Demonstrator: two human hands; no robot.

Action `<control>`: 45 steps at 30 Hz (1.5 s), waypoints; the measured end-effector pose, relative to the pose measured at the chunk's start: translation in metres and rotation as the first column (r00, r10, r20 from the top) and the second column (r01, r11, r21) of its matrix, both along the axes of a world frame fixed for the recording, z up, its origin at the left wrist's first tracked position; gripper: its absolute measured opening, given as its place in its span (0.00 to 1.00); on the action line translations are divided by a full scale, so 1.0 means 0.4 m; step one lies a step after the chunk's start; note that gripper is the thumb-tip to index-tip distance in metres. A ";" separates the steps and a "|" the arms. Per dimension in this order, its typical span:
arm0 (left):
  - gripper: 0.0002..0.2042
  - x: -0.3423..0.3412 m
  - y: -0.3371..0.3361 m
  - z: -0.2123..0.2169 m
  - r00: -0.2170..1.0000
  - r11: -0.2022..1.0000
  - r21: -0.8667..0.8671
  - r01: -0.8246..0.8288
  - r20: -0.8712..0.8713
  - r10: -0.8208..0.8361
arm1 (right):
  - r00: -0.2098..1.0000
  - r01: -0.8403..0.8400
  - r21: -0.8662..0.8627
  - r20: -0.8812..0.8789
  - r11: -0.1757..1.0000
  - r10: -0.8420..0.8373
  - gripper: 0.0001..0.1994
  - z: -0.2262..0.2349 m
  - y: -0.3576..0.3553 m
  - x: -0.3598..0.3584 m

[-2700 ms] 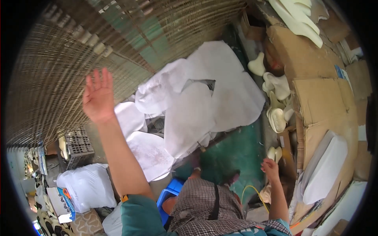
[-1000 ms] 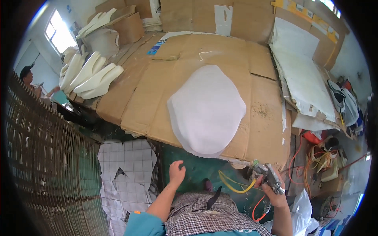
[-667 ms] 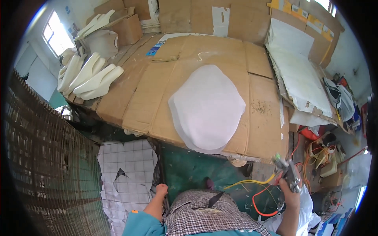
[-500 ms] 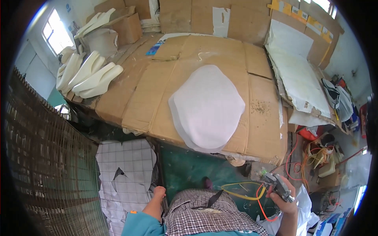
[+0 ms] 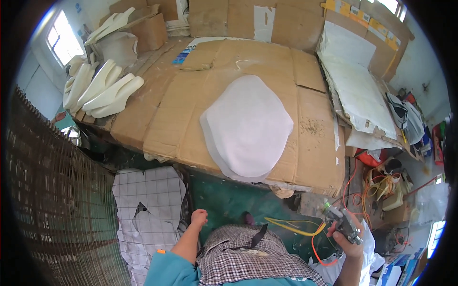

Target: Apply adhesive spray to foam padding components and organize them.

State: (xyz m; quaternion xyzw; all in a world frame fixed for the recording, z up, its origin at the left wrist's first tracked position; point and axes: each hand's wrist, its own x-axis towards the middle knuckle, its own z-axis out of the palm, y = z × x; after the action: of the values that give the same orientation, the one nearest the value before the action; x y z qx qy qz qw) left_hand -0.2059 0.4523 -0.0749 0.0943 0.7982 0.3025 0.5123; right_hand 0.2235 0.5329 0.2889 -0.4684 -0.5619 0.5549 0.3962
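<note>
My right hand (image 5: 349, 238) grips a small grey hand tool (image 5: 341, 221) with a yellow hose and an orange cable trailing from it, held low at the table's near right corner. My left hand (image 5: 198, 218) hangs at my side, fingers curled, holding nothing, just above my checked apron. A stack of white shaped sheets (image 5: 247, 126) lies flat in the middle of the cardboard-covered table (image 5: 167, 124), well ahead of both hands.
Cream moulded pieces (image 5: 102, 88) are piled at the table's left end. A wire mesh rack (image 5: 52, 200) stands at my left. Gridded white sheets (image 5: 148, 200) lie on the green floor. Cables and clutter (image 5: 386, 181) crowd the right; cardboard panels lean at the back.
I turned from the floor pile to the table. My left hand dropped to my side. My right hand lifted the tool out to the right, then lowered it slightly.
</note>
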 end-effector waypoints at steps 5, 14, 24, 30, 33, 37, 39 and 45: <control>0.09 0.015 0.044 0.016 1.000 0.997 0.081 -0.009 -0.001 0.009 | 0.977 0.203 0.095 0.048 0.975 -0.208 0.27 0.033 0.031 -0.012; 0.11 0.004 0.309 0.130 0.988 0.892 0.440 0.105 -0.145 -0.045 | 0.987 -0.152 -0.043 0.040 0.987 0.154 0.29 0.016 -0.003 0.018; 0.20 0.097 0.539 0.286 0.714 0.873 0.258 0.413 -0.687 -0.135 | 0.988 0.144 0.116 -0.065 0.983 -0.138 0.28 -0.015 0.110 -0.082; 0.21 0.109 0.550 0.265 0.592 0.908 0.175 0.380 -0.801 -0.093 | 0.997 0.083 0.024 0.000 0.996 -0.083 0.29 -0.007 0.093 0.001; 0.17 0.123 0.566 0.281 0.612 0.899 0.181 0.399 -0.783 -0.114 | 0.998 0.004 -0.034 -0.055 0.999 -0.005 0.30 -0.008 0.080 0.015; 0.12 0.104 0.570 0.269 0.649 0.883 0.140 0.449 -0.729 -0.215 | 0.989 0.148 0.019 -0.015 0.989 -0.148 0.29 -0.008 0.099 0.008; 0.12 0.101 0.576 0.267 0.657 0.882 0.119 0.456 -0.714 -0.243 | 0.988 0.155 0.015 -0.025 0.988 -0.155 0.29 -0.011 0.097 0.024; 0.13 0.139 0.561 0.287 0.639 0.919 0.215 0.330 -0.768 -0.049 | 0.993 -0.052 0.019 -0.104 0.998 0.053 0.28 -0.030 0.117 0.005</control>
State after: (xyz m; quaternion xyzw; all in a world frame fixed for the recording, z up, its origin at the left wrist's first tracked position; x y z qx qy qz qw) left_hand -0.1504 0.6766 0.0401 0.3806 0.8589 0.3113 0.1431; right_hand 0.2256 0.5796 0.2768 -0.4206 -0.5571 0.5842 0.4140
